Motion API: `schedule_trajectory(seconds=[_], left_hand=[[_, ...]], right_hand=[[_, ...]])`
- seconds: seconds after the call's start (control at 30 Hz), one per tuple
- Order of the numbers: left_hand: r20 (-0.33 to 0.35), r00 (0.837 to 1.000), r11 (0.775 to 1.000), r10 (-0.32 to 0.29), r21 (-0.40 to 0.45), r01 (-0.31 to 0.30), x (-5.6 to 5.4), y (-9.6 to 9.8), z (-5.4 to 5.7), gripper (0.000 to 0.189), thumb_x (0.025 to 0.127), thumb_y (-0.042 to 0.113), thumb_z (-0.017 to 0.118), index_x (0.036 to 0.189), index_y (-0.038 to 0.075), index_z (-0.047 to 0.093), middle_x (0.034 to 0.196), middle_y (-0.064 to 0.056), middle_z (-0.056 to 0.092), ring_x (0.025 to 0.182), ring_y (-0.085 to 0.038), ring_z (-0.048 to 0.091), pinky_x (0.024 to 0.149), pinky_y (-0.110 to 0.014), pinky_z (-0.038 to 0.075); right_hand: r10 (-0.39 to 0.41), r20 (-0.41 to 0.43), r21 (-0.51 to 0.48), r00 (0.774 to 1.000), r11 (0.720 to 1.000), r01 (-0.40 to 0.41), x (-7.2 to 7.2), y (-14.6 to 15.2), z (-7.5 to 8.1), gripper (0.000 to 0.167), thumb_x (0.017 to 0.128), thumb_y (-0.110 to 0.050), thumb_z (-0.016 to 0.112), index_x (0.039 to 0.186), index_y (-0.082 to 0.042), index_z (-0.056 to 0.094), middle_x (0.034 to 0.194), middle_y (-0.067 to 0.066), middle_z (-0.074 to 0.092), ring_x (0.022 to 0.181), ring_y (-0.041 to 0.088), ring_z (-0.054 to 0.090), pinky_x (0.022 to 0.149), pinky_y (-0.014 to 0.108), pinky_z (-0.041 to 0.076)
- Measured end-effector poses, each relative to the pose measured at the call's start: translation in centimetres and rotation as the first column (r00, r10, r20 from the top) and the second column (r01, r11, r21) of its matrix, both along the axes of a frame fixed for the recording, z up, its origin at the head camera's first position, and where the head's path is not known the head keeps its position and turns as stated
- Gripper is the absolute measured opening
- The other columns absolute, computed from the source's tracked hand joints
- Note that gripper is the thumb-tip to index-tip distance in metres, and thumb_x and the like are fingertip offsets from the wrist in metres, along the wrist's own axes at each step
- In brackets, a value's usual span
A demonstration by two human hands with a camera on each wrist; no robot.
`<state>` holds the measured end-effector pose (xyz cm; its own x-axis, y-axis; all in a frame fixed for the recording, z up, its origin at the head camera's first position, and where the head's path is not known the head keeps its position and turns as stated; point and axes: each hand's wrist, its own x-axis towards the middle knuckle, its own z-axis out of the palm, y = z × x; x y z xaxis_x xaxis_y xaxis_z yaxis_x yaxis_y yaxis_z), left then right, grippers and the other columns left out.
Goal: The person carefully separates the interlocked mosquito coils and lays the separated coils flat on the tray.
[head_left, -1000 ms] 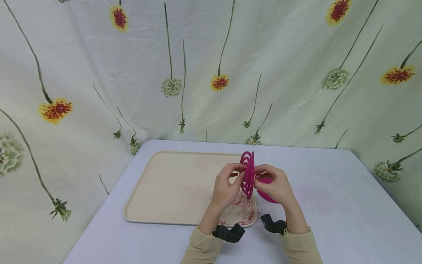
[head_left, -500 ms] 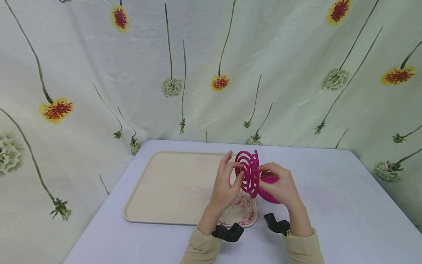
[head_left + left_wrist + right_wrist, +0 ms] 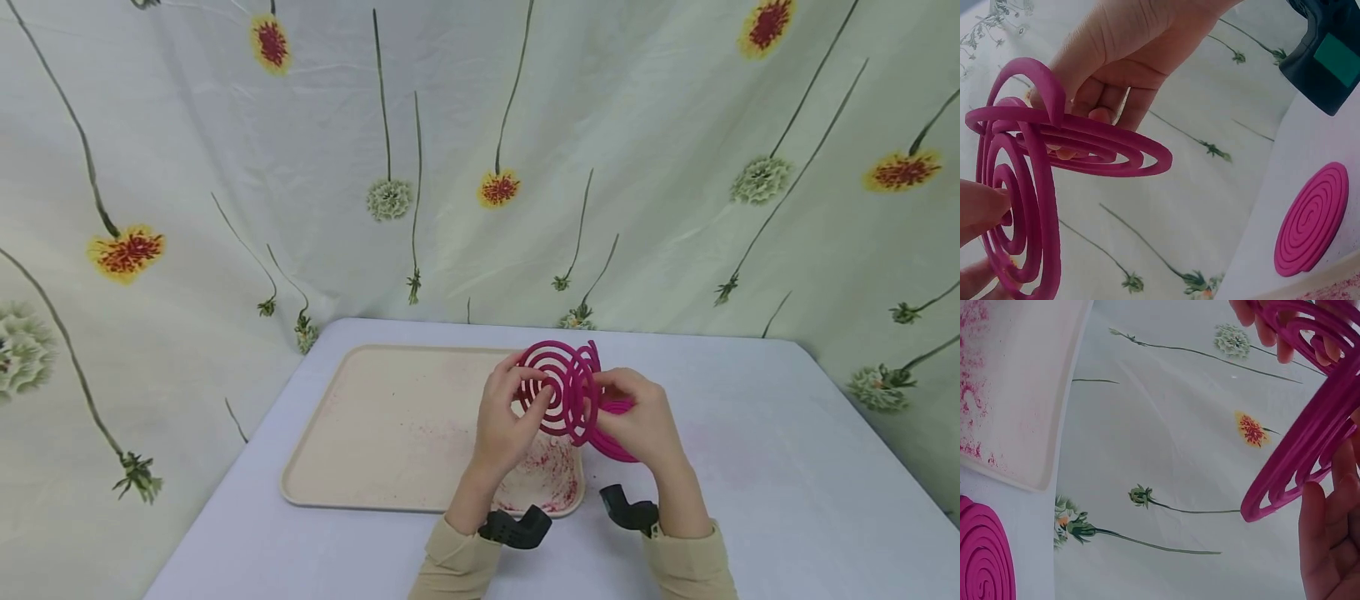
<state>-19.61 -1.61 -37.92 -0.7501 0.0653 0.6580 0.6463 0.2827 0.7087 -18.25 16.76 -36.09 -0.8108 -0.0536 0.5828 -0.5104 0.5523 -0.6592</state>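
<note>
The left hand (image 3: 504,423) pinched one pink coil (image 3: 1048,212) near its centre, its spiral facing the head camera; the right hand (image 3: 639,415) gripped a second coil (image 3: 1110,130), turned edge-on — the two met along one side, above the bench (image 3: 757,408); another coil (image 3: 1311,219) lay flat there, just beside the tray (image 3: 405,417) — pink crumbs dusted its corner.

Flower-printed cloth (image 3: 457,150) behind, white table (image 3: 757,408), pink-smudged beige tray (image 3: 397,417)

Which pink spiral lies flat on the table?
The tightly wound spiral beside the tray; the looser pink coils are held up by the left hand and right hand.
</note>
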Motion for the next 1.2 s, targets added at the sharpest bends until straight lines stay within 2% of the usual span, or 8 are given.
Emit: schedule_trajectory(seconds=[0.1,0.2,0.33,0.47,0.7,0.9,1.07,1.2], left_hand=[[-0.019,0.998,0.997,0.058,0.053,-0.057,-0.1,0.0,0.0,0.021,0.083,0.015,0.071,0.101,0.006,0.065,0.13,-0.009,0.053,0.115,-0.024,0.05,0.077,-0.035,0.055],[-0.009,0.999,0.99,0.054,0.128,-0.052,-0.2,-0.1,0.1,0.024,0.081,0.012,0.074,0.102,0.005,0.065,0.127,-0.01,0.056,0.112,-0.025,0.053,0.075,-0.036,0.055],[0.046,0.996,0.96,-0.074,0.273,0.058,-0.3,-0.3,0.2,0.027,0.078,0.002,0.074,0.103,0.0,0.064,0.12,-0.014,0.059,0.102,-0.029,0.057,0.075,-0.033,0.056],[0.109,0.97,0.905,-0.219,0.393,0.16,-0.2,-0.5,0.5,0.027,0.079,-0.003,0.072,0.104,-0.003,0.063,0.111,-0.017,0.061,0.094,-0.028,0.056,0.077,-0.03,0.055],[0.136,0.964,0.897,-0.23,0.413,0.156,0.0,-0.9,0.7,0.026,0.079,0.003,0.074,0.102,-0.001,0.064,0.106,-0.014,0.061,0.091,-0.03,0.055,0.076,-0.03,0.055],[0.144,0.963,0.884,-0.228,0.445,0.143,-0.3,-1.7,0.9,0.026,0.079,0.002,0.074,0.102,-0.003,0.064,0.104,-0.017,0.061,0.092,-0.032,0.056,0.076,-0.031,0.055],[0.171,0.959,0.886,-0.228,0.445,0.131,-0.6,-2.7,0.8,0.026,0.079,0.002,0.073,0.103,-0.003,0.064,0.103,-0.016,0.061,0.09,-0.025,0.056,0.076,-0.029,0.055],[0.175,0.937,0.889,-0.302,0.407,0.211,-0.8,-3.5,0.7,0.031,0.082,0.001,0.07,0.112,-0.004,0.062,0.112,-0.018,0.06,0.097,-0.03,0.059,0.08,-0.032,0.054]], right_hand=[[-0.041,0.001,0.0,0.999,0.999,0.041,0.0,0.0,0.0,0.03,0.07,-0.005,0.081,0.097,-0.002,0.069,0.092,0.009,0.066,0.085,0.023,0.062,0.075,0.043,0.055],[-0.05,-0.03,-0.005,0.998,0.999,0.05,-0.2,0.0,0.0,0.029,0.069,-0.004,0.081,0.095,-0.002,0.069,0.098,0.01,0.063,0.092,0.023,0.058,0.077,0.047,0.054],[0.046,-0.001,-0.103,0.999,0.994,-0.046,-0.4,0.1,-0.2,0.026,0.071,-0.002,0.079,0.095,-0.002,0.068,0.116,0.012,0.059,0.108,0.027,0.054,0.083,0.049,0.052],[0.182,0.036,-0.242,0.983,0.956,-0.168,-0.6,0.1,-0.4,0.026,0.074,0.003,0.075,0.098,0.001,0.066,0.126,0.014,0.056,0.112,0.027,0.055,0.084,0.037,0.052],[0.223,-0.055,-0.286,0.973,0.931,-0.229,-1.0,0.1,-0.6,0.033,0.072,0.011,0.072,0.103,0.004,0.062,0.125,0.018,0.052,0.121,0.017,0.044,0.089,0.021,0.046],[0.212,0.02,-0.29,0.977,0.936,-0.198,-0.9,0.5,-0.6,0.043,0.073,0.008,0.072,0.113,0.0,0.057,0.143,0.011,0.035,0.119,0.018,0.043,0.091,0.018,0.044],[0.202,0.106,-0.327,0.974,0.932,-0.158,-0.9,0.7,-0.5,0.041,0.076,0.005,0.073,0.114,0.0,0.057,0.13,0.015,0.046,0.104,0.014,0.051,0.078,0.019,0.052],[0.134,0.115,-0.315,0.984,0.945,-0.092,-0.8,1.0,-0.6,0.037,0.077,-0.001,0.075,0.11,-0.002,0.061,0.099,0.011,0.057,0.077,0.014,0.052,0.061,0.02,0.051]])
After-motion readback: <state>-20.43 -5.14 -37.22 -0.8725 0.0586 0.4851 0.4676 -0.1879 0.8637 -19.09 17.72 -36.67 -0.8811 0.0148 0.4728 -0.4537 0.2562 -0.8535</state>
